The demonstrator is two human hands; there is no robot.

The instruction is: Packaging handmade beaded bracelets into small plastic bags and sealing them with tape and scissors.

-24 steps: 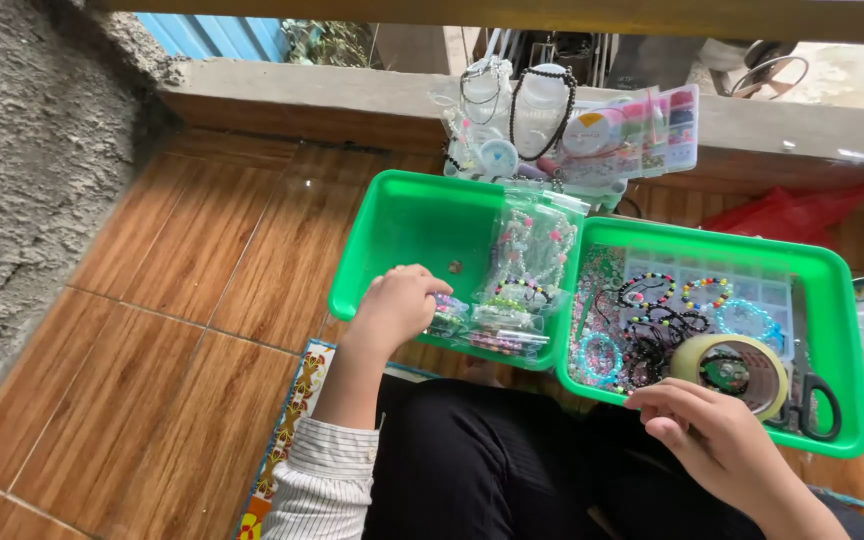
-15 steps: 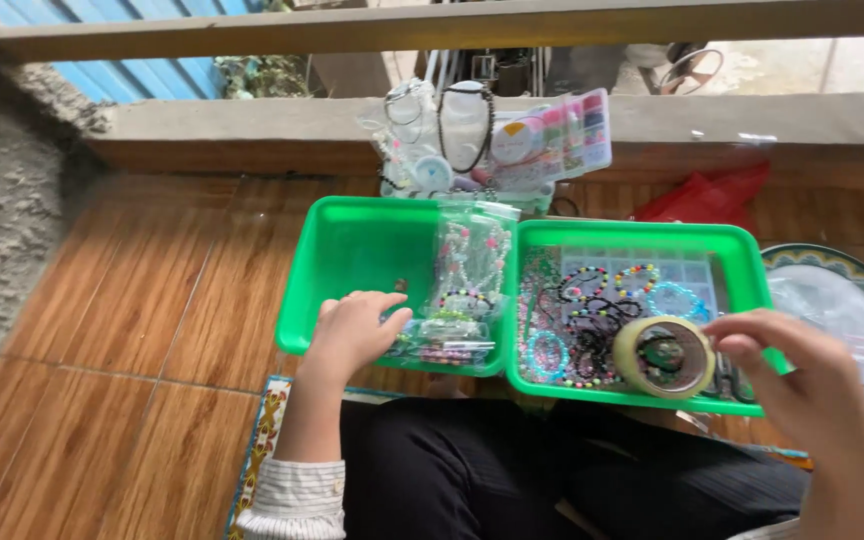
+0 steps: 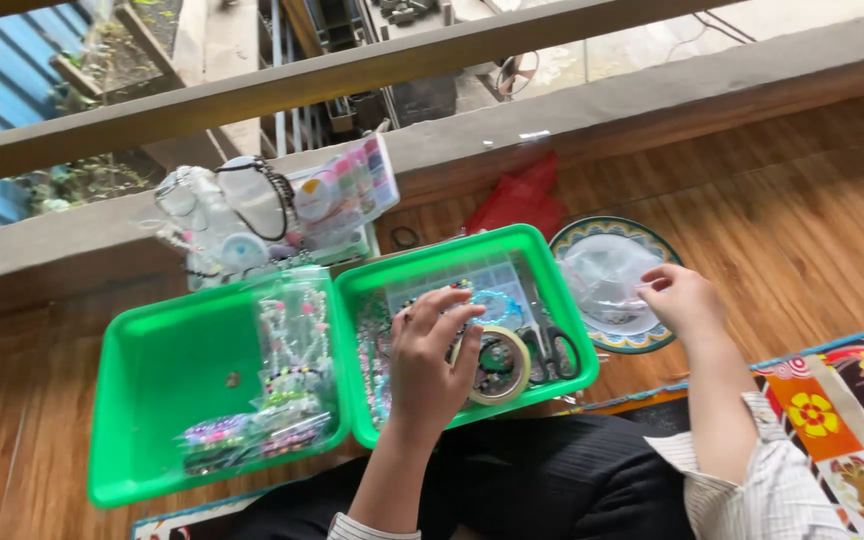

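Left hand [image 3: 432, 350] touches tape roll [image 3: 500, 365]

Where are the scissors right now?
In the head view, the scissors lie at the right end of the right green tray, beside the tape roll.

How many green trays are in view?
2: the left green tray holds bagged bracelets; the right green tray, touching it, lies under the left hand. None seems hidden.

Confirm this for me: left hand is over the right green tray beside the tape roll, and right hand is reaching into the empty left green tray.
Not quite. In the head view the right hand is at the patterned plate holding clear plastic, not the left green tray. The left hand is over the right green tray beside the tape roll.
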